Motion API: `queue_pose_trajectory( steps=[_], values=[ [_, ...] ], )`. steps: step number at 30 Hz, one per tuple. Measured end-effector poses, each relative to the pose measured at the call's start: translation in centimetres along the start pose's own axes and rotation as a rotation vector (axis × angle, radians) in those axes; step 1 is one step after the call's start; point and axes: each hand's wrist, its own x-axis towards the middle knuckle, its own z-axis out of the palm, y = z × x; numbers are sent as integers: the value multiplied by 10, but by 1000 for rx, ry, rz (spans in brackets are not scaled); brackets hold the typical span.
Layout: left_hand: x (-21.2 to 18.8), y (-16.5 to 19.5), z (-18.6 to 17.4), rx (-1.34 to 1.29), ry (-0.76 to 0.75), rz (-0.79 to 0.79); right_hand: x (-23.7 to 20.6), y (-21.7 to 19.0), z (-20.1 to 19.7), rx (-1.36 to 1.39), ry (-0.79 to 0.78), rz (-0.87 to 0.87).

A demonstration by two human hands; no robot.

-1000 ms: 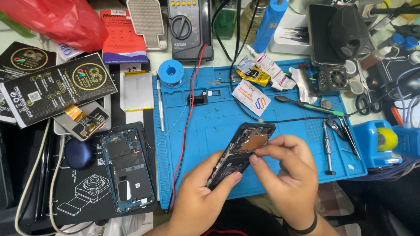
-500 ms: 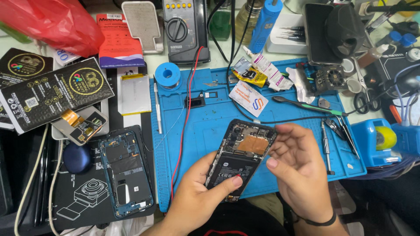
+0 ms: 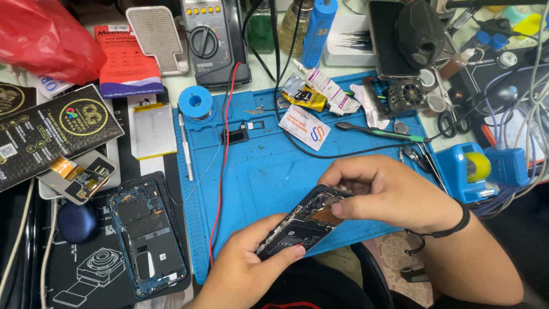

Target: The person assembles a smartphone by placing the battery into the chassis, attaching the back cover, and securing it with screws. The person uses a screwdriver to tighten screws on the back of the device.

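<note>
— Where's the phone point(image 3: 302, 224)?
— Over the blue mat point(image 3: 269, 171), left hand point(image 3: 251, 269) clamped on its lower end.
— The right hand point(image 3: 394, 191)?
— Fingers pinched at its top, hiding that end.

Worn on the head, looking steeply down and forward over a cluttered repair bench. Close enough that the left hand point(image 3: 251, 269) and right hand point(image 3: 394, 197) fill the lower middle, forearms entering from the bottom edge. Centred roughly on the blue silicone work mat point(image 3: 269, 171), its long side running left to right across the picture, slightly skewed. Far edge of the bench at the top, where the multimeter point(image 3: 214, 37) is cut by the frame. Left margin reaching the dismantled phone frame point(image 3: 147, 237); right margin reaching the blue tape dispenser point(image 3: 477, 169). Single view only, nothing shared with another.
</note>
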Motion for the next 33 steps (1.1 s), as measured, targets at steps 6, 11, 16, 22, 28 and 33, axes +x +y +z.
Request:
queue_pose_trajectory(
  steps=[6, 11, 16, 22, 28, 33],
  values=[
    [-2, 5, -2, 61, -13, -15, -3, 13, -5, 35, 33, -3],
    [-4, 7, -2, 86, -5, -31, -4, 20, -7, 24, 90, -44],
    [-4, 5, -2, 46, -32, 15, -7, 16, -7, 44, 61, -57],
    [-5, 1, -2, 29, -41, 2, -9, 21, -9, 12, 88, -29],
    [-6, 0, -1, 44, -25, 7, -8, 25, -9, -26, 104, -54],
    [-6, 1, 0, 61, -17, 5, -7, 23, -7, 62, 87, -38]
  ],
)
